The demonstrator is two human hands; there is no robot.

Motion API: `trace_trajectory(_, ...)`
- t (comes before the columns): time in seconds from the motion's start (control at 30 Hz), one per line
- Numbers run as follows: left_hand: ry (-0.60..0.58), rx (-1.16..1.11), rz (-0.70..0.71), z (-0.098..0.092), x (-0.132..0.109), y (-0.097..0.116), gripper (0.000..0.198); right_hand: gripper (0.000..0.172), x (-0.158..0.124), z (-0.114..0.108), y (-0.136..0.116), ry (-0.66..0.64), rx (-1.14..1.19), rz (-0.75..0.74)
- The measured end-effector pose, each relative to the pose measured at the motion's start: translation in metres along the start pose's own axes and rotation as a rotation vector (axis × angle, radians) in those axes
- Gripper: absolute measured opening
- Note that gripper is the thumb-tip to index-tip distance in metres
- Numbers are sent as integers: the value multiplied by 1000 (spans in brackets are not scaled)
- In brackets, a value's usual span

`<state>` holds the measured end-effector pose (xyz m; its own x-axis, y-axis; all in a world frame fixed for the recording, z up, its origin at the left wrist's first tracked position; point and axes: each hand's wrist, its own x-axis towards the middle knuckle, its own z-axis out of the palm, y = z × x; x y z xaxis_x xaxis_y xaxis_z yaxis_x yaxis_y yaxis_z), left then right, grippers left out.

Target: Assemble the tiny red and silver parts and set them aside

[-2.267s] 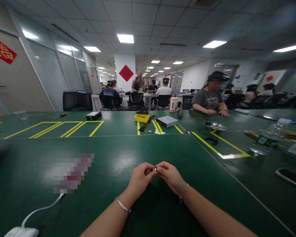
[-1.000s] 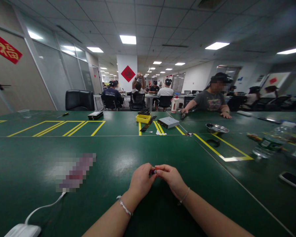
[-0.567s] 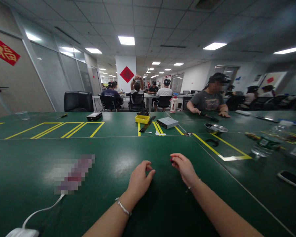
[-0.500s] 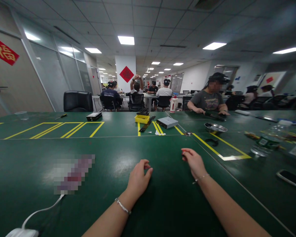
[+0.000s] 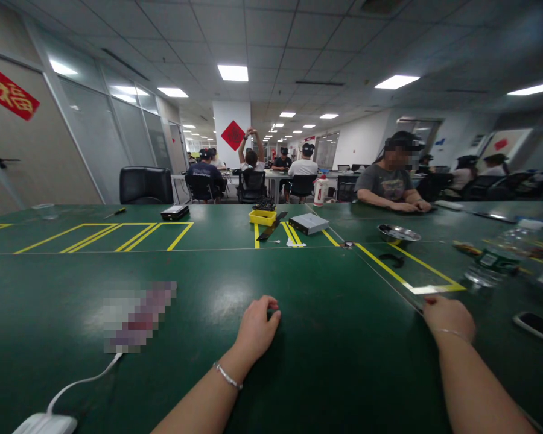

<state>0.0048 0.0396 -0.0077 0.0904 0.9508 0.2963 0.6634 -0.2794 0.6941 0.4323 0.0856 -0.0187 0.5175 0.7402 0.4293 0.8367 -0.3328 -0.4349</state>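
Observation:
My left hand (image 5: 257, 325) rests on the green table (image 5: 326, 361) in front of me. Its fingers are curled, with thumb and forefinger pressed together on something small that I cannot make out. My right hand (image 5: 447, 316) is far out to the right, at the seam between two table tops and near the corner of a yellow tape outline (image 5: 434, 288). I see only the back of that hand; its fingers curl away from me and are hidden.
A white cable with a plug (image 5: 45, 422) lies at my near left, a phone (image 5: 538, 328) at the right edge, and a lying plastic bottle (image 5: 489, 262) behind it. Farther off are a metal bowl (image 5: 396, 232), yellow tray (image 5: 262, 217) and grey box (image 5: 308, 223). A person (image 5: 391, 184) sits across.
My hands were together, pinching a small piece between them. They parted; my right hand swept out to the right with a small red bit, while my left stayed put.

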Motion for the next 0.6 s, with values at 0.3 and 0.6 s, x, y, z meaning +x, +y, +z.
trace_trajectory(0.3, -1, -18, 6, 2, 0, -4, 19, 33, 3, 1, -1, -112, -172, 98)
trace_trajectory(0.6, -23, 14, 20, 2, 1, -4, 20, 40, -12, -8, -45, -37, -248, 57)
